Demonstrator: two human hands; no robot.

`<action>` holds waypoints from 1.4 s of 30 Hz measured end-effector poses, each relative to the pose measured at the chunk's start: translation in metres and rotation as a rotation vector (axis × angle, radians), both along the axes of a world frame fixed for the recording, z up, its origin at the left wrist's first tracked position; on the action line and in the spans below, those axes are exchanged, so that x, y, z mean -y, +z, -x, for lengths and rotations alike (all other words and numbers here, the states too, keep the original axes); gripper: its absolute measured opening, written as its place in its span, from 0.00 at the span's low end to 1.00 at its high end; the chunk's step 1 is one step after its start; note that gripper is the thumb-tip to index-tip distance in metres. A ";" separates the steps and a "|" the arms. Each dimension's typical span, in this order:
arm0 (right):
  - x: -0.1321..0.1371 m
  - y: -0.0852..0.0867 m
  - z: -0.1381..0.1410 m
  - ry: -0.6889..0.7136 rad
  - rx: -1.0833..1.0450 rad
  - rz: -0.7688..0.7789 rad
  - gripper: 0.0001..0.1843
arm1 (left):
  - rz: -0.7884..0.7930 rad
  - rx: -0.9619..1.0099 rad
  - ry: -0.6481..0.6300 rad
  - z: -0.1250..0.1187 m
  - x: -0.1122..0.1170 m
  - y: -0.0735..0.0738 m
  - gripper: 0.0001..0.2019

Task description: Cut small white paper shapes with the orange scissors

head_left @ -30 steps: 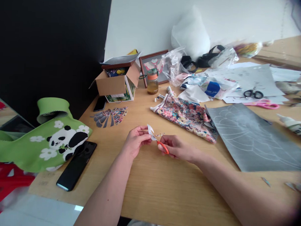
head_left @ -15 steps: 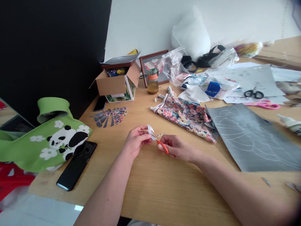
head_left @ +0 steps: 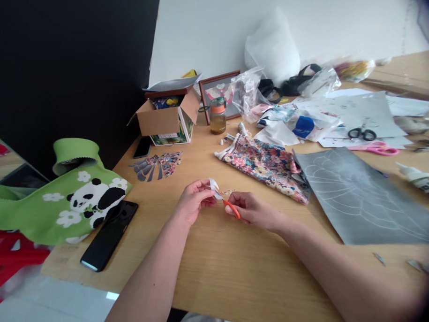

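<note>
Between the fingertips of my left hand is a small pale piece, paper or backed fabric; I cannot tell which. My right hand is closed around the orange handles of a small pair of scissors. The blades meet the pale piece, partly hidden by my left fingers. Tiny scraps lie on the table just behind the scissors. Farther left, cut floral and grey pieces are laid out in a fan shape.
Folded floral fabric and a grey sheet with white curved lines lie to the right. A black phone and green panda cloth are at left. Behind stand an open box, a jar and pink scissors.
The pale piece has tilted slightly in my left fingers, at the scissor blades. Both hands stay in nearly the same place.
</note>
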State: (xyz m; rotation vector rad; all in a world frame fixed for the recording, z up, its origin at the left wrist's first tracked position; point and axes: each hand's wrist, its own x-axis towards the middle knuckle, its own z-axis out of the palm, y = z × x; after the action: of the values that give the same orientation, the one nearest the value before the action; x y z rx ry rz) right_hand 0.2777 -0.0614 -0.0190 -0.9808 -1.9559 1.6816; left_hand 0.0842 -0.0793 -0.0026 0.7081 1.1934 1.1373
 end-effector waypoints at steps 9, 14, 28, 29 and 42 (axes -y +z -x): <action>-0.001 -0.001 -0.001 0.008 0.002 -0.012 0.27 | 0.000 0.004 0.031 0.000 -0.001 0.001 0.17; -0.001 0.000 -0.001 0.010 0.008 -0.010 0.27 | 0.002 0.006 0.022 0.000 -0.001 0.003 0.17; 0.000 -0.002 -0.002 0.020 -0.004 0.029 0.28 | -0.003 0.020 0.012 -0.001 0.000 0.001 0.18; 0.000 -0.002 -0.002 0.019 -0.004 0.029 0.28 | -0.003 0.022 0.009 -0.001 0.000 0.001 0.18; -0.001 -0.002 -0.001 0.008 0.011 -0.040 0.28 | -0.001 0.022 0.020 -0.003 0.000 0.001 0.18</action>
State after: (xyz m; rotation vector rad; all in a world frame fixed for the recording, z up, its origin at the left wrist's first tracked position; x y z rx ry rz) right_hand 0.2782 -0.0605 -0.0213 -0.9711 -1.9944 1.6382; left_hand 0.0871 -0.0791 -0.0016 0.6843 1.1836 1.1593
